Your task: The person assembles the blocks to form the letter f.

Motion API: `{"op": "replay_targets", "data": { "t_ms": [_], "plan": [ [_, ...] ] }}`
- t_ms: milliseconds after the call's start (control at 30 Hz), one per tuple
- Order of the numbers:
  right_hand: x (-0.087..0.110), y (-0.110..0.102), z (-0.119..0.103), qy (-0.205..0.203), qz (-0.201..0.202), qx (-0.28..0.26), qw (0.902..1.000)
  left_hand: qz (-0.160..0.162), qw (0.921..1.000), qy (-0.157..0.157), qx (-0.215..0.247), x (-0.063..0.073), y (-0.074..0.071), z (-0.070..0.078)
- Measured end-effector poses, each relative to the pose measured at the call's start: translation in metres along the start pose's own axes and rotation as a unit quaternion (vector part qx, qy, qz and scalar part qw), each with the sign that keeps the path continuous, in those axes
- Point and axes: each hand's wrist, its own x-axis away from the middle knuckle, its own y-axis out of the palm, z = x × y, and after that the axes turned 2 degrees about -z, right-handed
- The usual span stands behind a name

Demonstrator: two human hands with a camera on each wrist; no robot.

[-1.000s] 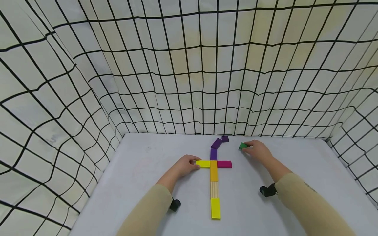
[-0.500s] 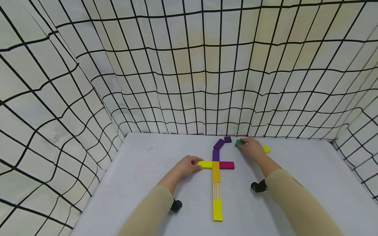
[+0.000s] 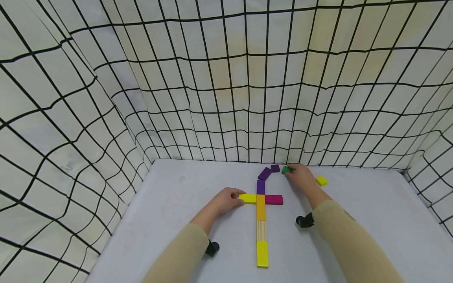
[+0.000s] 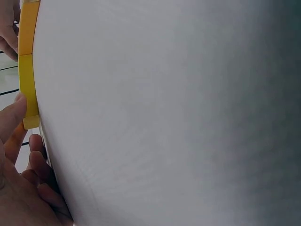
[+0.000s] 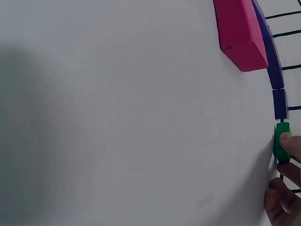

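My left hand (image 3: 226,200) pinches the outer end of a yellow block (image 3: 249,199), thumb on its near side and a finger on its far side. That block meets the top of an orange block (image 3: 260,207), opposite a magenta block (image 3: 274,199). Up at the far edge, my right hand (image 3: 300,177) holds a small green block (image 3: 286,169) between thumb and fingers. Just left of it lies a small dark purple block (image 3: 275,168); in the right wrist view a narrow gap parts the two. A tilted purple block (image 3: 264,173) and an upright violet block (image 3: 260,187) continue the line down to the orange one.
Below the orange block come a striped pale wooden piece (image 3: 260,230) and a longer yellow block (image 3: 262,254). A loose yellow block (image 3: 321,181) lies right of my right hand. Black netting (image 3: 247,86) rises behind the white table (image 3: 170,220).
My right hand has carried the green block left, closer to the small dark purple block. The loose yellow block has come into view behind the arm. My left hand keeps its place.
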Motion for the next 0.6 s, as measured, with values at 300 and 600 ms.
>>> {"op": "replay_targets", "data": {
  "t_ms": [300,600],
  "plan": [
    [-0.0051,0.0061,-0.0035,0.014,0.006,0.011,0.9998,0.0,1.0,0.003,0.0,0.0023,-0.0009,0.0024],
    [-0.006,0.005,-0.0049,0.026,0.001,0.007,0.9996,-0.001,1.0,0.0,0.0,-0.0001,0.0001,0.0003]
  ]
}}
